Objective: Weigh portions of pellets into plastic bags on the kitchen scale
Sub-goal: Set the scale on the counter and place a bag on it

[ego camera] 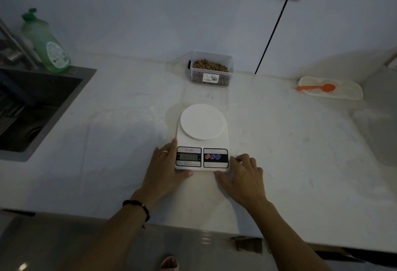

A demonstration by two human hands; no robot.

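A white kitchen scale with a round platform sits in the middle of the white counter; its display is lit. My left hand holds the scale's near left corner, fingers along the side and thumb under the front edge. My right hand touches the near right corner with bent fingers. Behind the scale stands an open clear tub of brown pellets. Clear plastic bags lie flat between tub and scale, hard to make out.
A dark sink with a faucet is set into the counter at left, a green soap bottle behind it. At right, a white tray holds an orange spoon. A black cable hangs down the wall.
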